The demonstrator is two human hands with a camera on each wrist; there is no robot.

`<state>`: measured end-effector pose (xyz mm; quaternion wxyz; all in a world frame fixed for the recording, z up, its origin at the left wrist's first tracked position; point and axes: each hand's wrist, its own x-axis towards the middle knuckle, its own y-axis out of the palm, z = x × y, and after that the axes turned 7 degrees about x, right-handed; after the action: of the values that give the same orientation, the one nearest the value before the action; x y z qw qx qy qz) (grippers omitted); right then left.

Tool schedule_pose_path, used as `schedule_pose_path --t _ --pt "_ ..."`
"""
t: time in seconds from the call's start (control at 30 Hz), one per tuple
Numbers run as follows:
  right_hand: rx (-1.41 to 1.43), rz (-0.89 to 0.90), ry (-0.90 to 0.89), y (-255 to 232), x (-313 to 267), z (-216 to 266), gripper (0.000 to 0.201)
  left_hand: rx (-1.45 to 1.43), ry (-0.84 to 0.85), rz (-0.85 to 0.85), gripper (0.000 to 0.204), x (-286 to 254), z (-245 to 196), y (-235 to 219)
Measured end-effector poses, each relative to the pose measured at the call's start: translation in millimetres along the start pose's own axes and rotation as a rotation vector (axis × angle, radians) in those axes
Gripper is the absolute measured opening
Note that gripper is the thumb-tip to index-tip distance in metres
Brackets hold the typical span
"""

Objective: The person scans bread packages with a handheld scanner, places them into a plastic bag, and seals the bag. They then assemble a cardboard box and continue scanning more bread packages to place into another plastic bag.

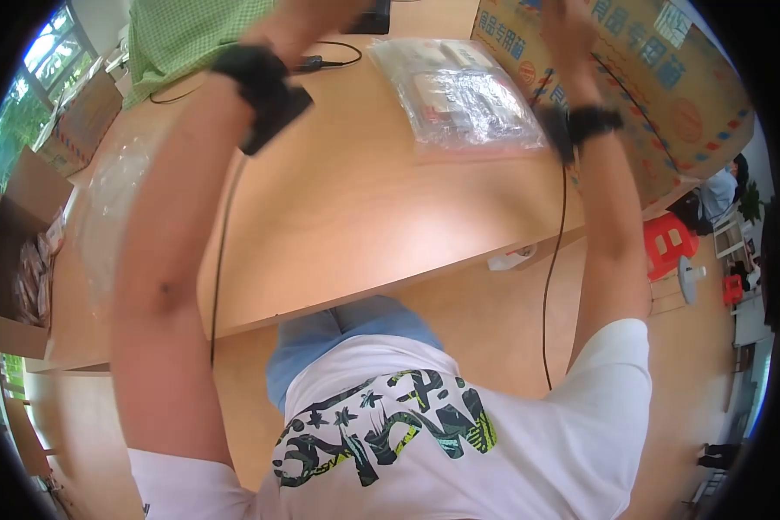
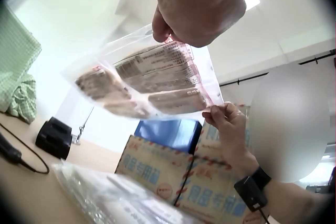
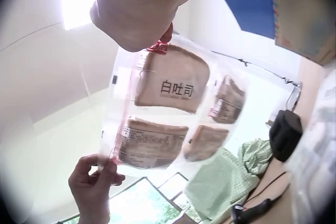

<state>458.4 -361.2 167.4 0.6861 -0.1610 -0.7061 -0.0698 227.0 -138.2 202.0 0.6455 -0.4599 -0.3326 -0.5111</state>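
Both hands hold up a clear zip bag point(image 2: 157, 77) with a red strip along one edge. Several packs of sliced toast point(image 3: 173, 79) show inside it, the largest lettered in Chinese. My left hand point(image 2: 197, 6) pinches the bag at one end of the red-strip edge. At the other end, my right hand point(image 3: 147, 8) grips the same edge between thumb and fingers. The head view catches the hands only at its top border, blurred, with the bag out of frame. Below them on the table lies a stack of clear plastic packaging point(image 1: 468, 95).
Large cartons point(image 1: 624, 74) stand on the right, with a blue box point(image 2: 168, 132) on top. An open carton point(image 1: 17, 269) with packs inside sits at the left. A green checked cloth point(image 1: 191, 43), a black device point(image 2: 55, 134) and cables lie at the back. Clear plastic point(image 1: 113, 199) rests on the left.
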Motion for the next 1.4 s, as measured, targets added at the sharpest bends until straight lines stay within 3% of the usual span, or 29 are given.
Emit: schedule_pose_path --t 0.03,0.07,0.1,0.13,0.23,0.33,0.4,0.53,0.63,0.73,0.8,0.93,1.03,1.2,1.4 --pt "-0.045 0.086 0.095 -15 -46 -10 0.012 0.056 0.038 0.068 0.013 -20 -13 17" --pt "0.017 0.152 0.087 -23 -80 -19 0.013 -0.135 0.129 0.190 0.021 -69 -36 61" --pt "0.077 0.220 0.080 -29 -112 -26 0.015 -0.096 0.105 0.382 0.026 -86 -65 59" --pt "0.060 0.317 0.184 -36 -142 -28 0.014 -0.109 0.111 0.556 0.014 -104 -81 75" --pt "0.107 0.495 0.386 -54 -195 -44 0.014 -0.333 0.057 0.547 0.008 -149 -127 104" --pt "0.104 0.506 0.582 -68 -194 -41 0.016 -0.345 0.005 0.577 0.009 -138 -136 98" --pt "0.047 0.519 0.571 -72 -191 -31 0.018 -0.353 0.049 0.554 0.010 -140 -137 100" --pt "0.086 0.557 0.645 -70 -186 -25 0.022 -0.437 -0.125 0.678 0.022 -142 -134 95" --pt "0.207 0.687 0.623 -79 -181 -21 0.031 -0.464 -0.132 0.704 0.025 -145 -129 88" --pt "0.276 0.619 0.511 -77 -199 -43 0.042 -0.464 -0.076 0.805 0.028 -142 -117 80" --pt "0.191 0.674 0.452 -78 -177 -19 0.047 -0.465 -0.054 0.911 0.031 -135 -110 71" --pt "0.085 0.794 0.393 -69 -160 18 0.054 -0.461 -0.034 0.895 0.027 -137 -108 64" --pt "0.079 0.808 0.438 -67 -160 3 0.059 -0.387 -0.031 0.871 0.034 -135 -112 62" --pt "0.174 0.656 0.893 -85 -185 -13 0.061 -0.234 0.145 0.563 0.030 -119 -134 78" --pt "0.560 0.293 1.239 -101 -183 -2 0.048 -0.115 0.271 0.549 0.027 -91 -191 131"
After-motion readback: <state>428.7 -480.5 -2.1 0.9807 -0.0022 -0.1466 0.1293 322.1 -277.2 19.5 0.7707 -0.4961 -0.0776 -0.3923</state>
